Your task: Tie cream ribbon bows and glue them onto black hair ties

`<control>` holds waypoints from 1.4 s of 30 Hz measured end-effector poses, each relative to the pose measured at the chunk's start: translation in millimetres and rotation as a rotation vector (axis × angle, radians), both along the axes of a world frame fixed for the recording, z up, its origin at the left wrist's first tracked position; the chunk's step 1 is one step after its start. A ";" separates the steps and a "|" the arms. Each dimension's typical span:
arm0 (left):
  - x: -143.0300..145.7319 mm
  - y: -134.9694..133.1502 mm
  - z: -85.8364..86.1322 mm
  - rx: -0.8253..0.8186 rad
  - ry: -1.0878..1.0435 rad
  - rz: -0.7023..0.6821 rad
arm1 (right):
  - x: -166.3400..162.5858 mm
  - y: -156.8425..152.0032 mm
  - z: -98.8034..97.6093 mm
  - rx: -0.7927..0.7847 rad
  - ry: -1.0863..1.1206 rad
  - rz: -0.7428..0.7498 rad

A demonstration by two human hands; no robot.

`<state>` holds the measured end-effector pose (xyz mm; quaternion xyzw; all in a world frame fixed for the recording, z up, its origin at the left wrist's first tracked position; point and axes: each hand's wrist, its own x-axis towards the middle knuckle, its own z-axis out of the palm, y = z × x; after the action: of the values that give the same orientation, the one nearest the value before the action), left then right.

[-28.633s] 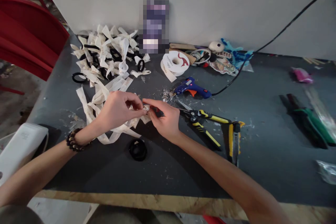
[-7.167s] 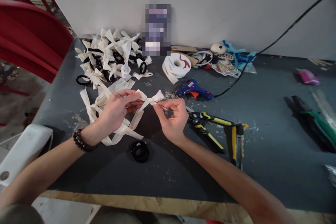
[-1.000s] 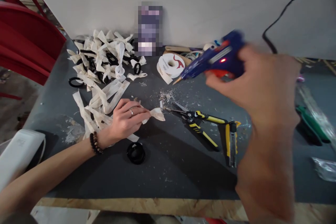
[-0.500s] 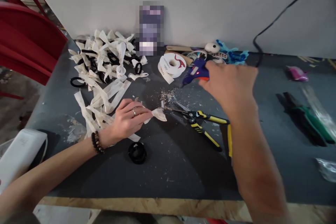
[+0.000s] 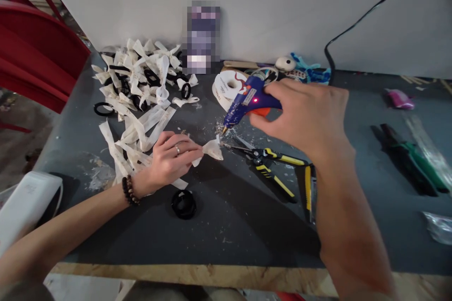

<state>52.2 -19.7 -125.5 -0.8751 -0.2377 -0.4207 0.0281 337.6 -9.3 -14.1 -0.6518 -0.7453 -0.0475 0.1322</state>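
My left hand (image 5: 168,160) rests on the dark table (image 5: 226,225) and pinches a folded cream ribbon bow (image 5: 211,148), whose free end sticks out to the right. My right hand (image 5: 303,117) grips a blue hot-glue gun (image 5: 247,101) with an orange trigger and a lit red lamp. Its nozzle points down and left, just above the bow's tip. The gun's black cord (image 5: 367,11) runs up the wall. A black hair tie (image 5: 183,204) lies just below my left hand.
A heap of finished ribbon bows with black hair ties (image 5: 141,77) and loose cream ribbon strips (image 5: 134,136) lie at the left. A ribbon spool (image 5: 228,84), yellow-handled snips (image 5: 271,164), a yellow utility knife (image 5: 309,188) and green pliers (image 5: 416,160) lie around. Red chair (image 5: 38,56) at left.
My right hand has brought the glue gun from raised at the right down to the bow's tip. My left hand has kept the bow pinned in place.
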 end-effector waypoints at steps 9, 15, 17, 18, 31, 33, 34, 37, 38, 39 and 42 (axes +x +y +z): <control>0.8 -0.5 0.6 0.029 -0.043 -0.002 | -4.4 -1.2 -10.1 0.042 -0.108 0.188; 2.6 -1.6 -0.4 0.052 -0.079 0.035 | -7.1 -0.9 -14.3 0.106 -0.128 0.297; 3.3 -1.5 0.1 0.033 -0.082 0.038 | -6.9 -0.6 -14.0 0.108 -0.139 0.322; 3.6 -1.5 0.5 0.025 -0.083 0.042 | -6.7 -0.5 -13.7 0.105 -0.143 0.332; 2.2 -0.6 -0.4 0.048 -0.082 0.034 | -5.7 -0.1 -16.1 0.106 -0.170 0.391; 1.9 -0.5 -0.7 0.050 -0.081 0.032 | -5.7 -0.4 -16.4 0.111 -0.178 0.396; 2.0 -0.6 -0.4 0.052 -0.082 0.031 | -5.8 -0.5 -16.3 0.112 -0.178 0.400; 2.5 -1.1 1.1 0.046 -0.084 0.029 | -6.1 -1.2 -15.5 0.118 -0.173 0.407; 2.7 -1.3 1.5 0.042 -0.082 0.029 | -6.2 -1.3 -15.2 0.120 -0.171 0.411; 2.7 -1.4 1.6 0.037 -0.080 0.029 | -6.2 -1.4 -15.0 0.119 -0.169 0.413; 2.4 -1.4 1.2 0.031 -0.075 0.030 | -5.6 -1.3 -14.9 0.105 -0.166 0.414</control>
<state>54.7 -21.2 -124.3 -0.8545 -0.2452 -0.4562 0.0391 332.1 -10.6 -29.0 -0.4712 -0.8678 -0.1116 0.1113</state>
